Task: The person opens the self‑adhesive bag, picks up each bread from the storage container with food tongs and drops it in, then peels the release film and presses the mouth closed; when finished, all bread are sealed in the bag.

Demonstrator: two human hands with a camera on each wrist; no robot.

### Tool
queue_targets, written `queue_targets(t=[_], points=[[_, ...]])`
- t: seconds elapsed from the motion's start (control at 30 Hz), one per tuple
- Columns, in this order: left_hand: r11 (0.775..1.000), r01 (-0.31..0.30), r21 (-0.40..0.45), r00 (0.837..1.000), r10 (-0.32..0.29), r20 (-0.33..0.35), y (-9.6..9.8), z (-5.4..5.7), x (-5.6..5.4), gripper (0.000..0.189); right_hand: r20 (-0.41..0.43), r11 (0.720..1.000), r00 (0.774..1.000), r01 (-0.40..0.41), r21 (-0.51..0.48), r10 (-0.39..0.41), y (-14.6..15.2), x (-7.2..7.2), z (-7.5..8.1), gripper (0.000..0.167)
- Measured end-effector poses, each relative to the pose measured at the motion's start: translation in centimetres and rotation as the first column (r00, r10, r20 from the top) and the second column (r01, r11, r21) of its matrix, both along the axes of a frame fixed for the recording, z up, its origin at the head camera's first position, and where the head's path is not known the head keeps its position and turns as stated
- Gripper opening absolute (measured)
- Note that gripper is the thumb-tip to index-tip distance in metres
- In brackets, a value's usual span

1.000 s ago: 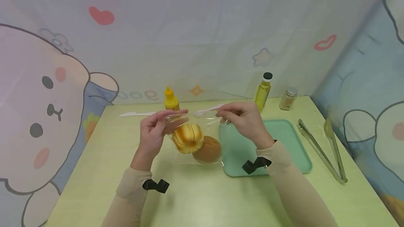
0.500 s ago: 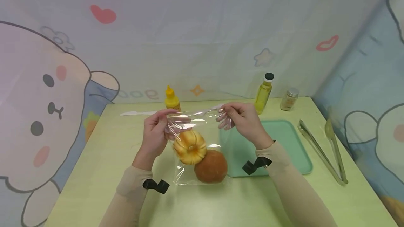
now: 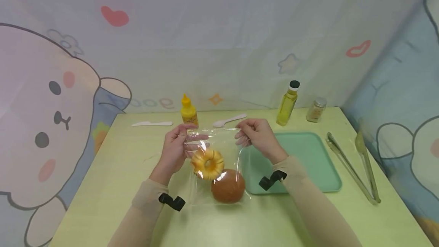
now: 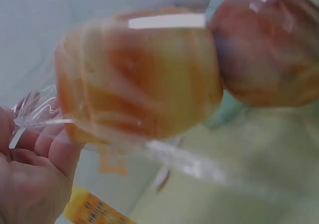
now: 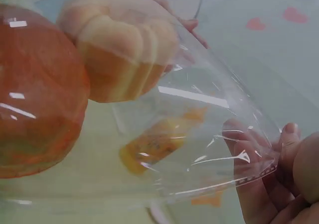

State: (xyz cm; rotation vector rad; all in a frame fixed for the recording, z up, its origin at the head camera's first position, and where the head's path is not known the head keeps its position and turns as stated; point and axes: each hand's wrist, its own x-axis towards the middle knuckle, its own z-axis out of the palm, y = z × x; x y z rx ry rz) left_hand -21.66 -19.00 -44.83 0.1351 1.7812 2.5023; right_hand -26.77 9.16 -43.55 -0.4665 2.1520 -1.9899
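Both hands hold a clear plastic bag by its upper corners, hanging over the table. Inside it are a golden ring-shaped bread at the left and a round brown bun lower right, touching each other. My left hand pinches the left corner, its other fingers behind the film. At the right corner, thumb and finger of my right hand pinch the edge. In the right wrist view the bun and the ring bread press against the film.
A green tray lies right of the bag, tongs beyond it. Along the back are a white plastic knife, a yellow squeeze bottle, a white plastic spoon, an oil bottle and a spice jar.
The bag's lower end has swung down toward the person, and the breads have shifted lower in view. Both hands have come down slightly, uncovering the spoon. Both still grip the corners.
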Motion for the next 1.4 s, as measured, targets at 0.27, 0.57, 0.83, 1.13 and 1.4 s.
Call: queue_targets(t=[0.27,0.57,0.83,1.13,1.4], points=[[0.991,-0.049,-0.122,0.973,0.075,0.218,-0.8,-3.6,-1.6,0.06,0.127,0.996,0.99,0.045,0.076,-0.054,-1.3,-0.9,-3.1,0.027],[0.97,-0.073,-0.231,0.952,0.137,0.272,-0.3,-4.7,-2.4,0.058,0.193,0.989,0.977,0.062,0.133,-0.087,-1.9,-1.6,-5.3,0.052],[0.972,-0.133,-0.195,0.952,0.18,0.249,-0.2,-5.0,-3.5,0.071,0.2,0.972,0.973,0.066,0.226,-0.113,-1.6,-1.9,-5.7,0.066],[0.866,-0.149,-0.478,0.981,0.19,0.038,-1.7,-4.5,-3.5,0.084,-0.096,0.838,0.992,0.117,0.533,-0.077,1.0,-1.2,-4.7,0.061],[0.521,-0.342,-0.782,0.93,0.067,-0.362,-4.4,-2.4,-3.0,0.086,-0.446,0.763,0.895,0.307,0.57,-0.027,4.6,-0.2,-3.4,0.062]])
